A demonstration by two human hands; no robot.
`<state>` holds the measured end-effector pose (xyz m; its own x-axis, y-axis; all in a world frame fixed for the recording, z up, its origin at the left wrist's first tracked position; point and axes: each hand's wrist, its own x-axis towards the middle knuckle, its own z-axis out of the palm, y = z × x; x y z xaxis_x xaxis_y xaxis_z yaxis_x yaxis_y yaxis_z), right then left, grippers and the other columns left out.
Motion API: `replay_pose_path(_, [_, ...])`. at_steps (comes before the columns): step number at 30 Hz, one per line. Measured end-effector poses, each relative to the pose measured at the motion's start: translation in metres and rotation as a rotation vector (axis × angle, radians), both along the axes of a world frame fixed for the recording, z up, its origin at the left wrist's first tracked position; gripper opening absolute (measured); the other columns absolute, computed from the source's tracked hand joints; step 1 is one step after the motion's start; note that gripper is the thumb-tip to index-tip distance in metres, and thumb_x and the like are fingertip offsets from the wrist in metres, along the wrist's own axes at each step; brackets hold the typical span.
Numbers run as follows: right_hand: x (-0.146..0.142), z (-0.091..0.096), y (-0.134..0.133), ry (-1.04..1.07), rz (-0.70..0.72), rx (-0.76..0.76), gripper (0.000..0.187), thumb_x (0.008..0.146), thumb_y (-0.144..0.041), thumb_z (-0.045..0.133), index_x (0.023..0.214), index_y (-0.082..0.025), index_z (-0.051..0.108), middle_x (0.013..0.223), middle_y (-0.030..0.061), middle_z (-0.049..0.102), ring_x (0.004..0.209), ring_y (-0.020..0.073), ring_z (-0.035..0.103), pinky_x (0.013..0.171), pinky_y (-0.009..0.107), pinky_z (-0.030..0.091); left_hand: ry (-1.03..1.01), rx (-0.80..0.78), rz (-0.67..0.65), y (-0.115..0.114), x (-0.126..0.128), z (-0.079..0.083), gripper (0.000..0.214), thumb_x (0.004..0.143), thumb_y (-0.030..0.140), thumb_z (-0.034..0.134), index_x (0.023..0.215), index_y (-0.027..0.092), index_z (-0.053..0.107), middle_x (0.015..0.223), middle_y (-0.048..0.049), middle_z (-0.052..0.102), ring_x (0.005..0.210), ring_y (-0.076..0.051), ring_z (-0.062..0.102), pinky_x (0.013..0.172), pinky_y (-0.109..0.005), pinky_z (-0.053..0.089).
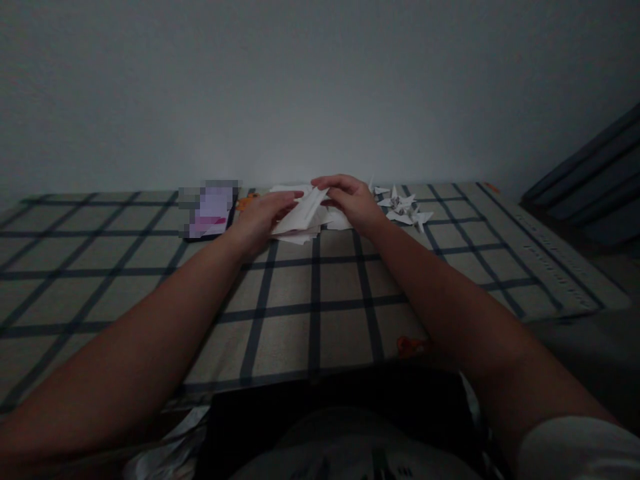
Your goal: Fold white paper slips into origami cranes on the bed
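Both my arms reach forward over a checked cloth (300, 293). My left hand (260, 217) and my right hand (350, 197) meet at a folded piece of white paper (305, 210) held just above a small pile of white sheets (300, 233). The fingers of both hands are pinched closed on the folded paper's edges, the left from the left side and the right from above right. The light is dim and the fold itself is hard to make out.
Several small folded white paper figures (405, 208) lie to the right of my right hand. A blurred-out rectangular item (207, 210) lies left of my left hand. A small orange thing (247, 200) sits behind it, another orange scrap (413, 345) nearer me. A plain wall rises behind.
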<state>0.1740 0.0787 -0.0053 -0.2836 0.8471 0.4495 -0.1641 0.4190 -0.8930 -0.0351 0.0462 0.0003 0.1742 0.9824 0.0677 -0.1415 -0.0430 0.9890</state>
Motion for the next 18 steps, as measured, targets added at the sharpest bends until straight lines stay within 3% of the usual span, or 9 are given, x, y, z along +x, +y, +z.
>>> replay_pose_path(4, [-0.0010, 0.0023, -0.0017, -0.026, -0.023, 0.013, 0.011, 0.086, -0.025, 0.065, 0.095, -0.021, 0.070, 0.134, 0.0042, 0.065, 0.119, 0.0178, 0.062, 0.100, 0.036, 0.056, 0.139, 0.013, -0.089, -0.0068, 0.0004, -0.0035, 0.037, 0.069, 0.035, 0.087, 0.098, 0.014, 0.078, 0.092, -0.0084, 0.078, 0.071, -0.016, 0.068, 0.066, -0.027, 0.054])
replay_pose_path(9, [-0.0045, 0.0074, -0.0045, -0.053, -0.090, -0.148, 0.034, 0.091, -0.028, 0.066, 0.125, -0.026, 0.063, 0.116, 0.0044, 0.070, 0.097, 0.0130, 0.067, 0.086, 0.028, 0.059, 0.153, 0.086, 0.027, -0.0059, 0.0001, -0.0060, 0.030, 0.069, 0.036, 0.085, 0.089, 0.017, 0.073, 0.081, -0.0048, 0.074, 0.065, -0.015, 0.066, 0.059, -0.026, 0.053])
replay_pose_path(13, [-0.0074, 0.0083, -0.0071, -0.121, -0.089, -0.246, 0.019, 0.093, -0.035, 0.066, 0.101, -0.018, 0.069, 0.091, 0.0042, 0.071, 0.079, 0.0111, 0.065, 0.074, 0.023, 0.058, 0.126, 0.142, 0.123, 0.0000, 0.0000, -0.0076, 0.027, 0.070, 0.033, 0.082, 0.087, 0.020, 0.066, 0.083, -0.0034, 0.073, 0.066, -0.015, 0.065, 0.058, -0.025, 0.052])
replay_pose_path(18, [-0.0080, 0.0074, -0.0090, -0.214, -0.099, -0.157, 0.014, 0.085, -0.028, 0.073, 0.085, -0.016, 0.068, 0.078, 0.0001, 0.067, 0.071, 0.0100, 0.059, 0.068, 0.022, 0.053, 0.105, 0.166, 0.159, 0.0014, 0.0015, -0.0069, 0.025, 0.069, 0.030, 0.081, 0.081, 0.022, 0.060, 0.078, 0.0003, 0.069, 0.063, -0.013, 0.061, 0.054, -0.022, 0.048])
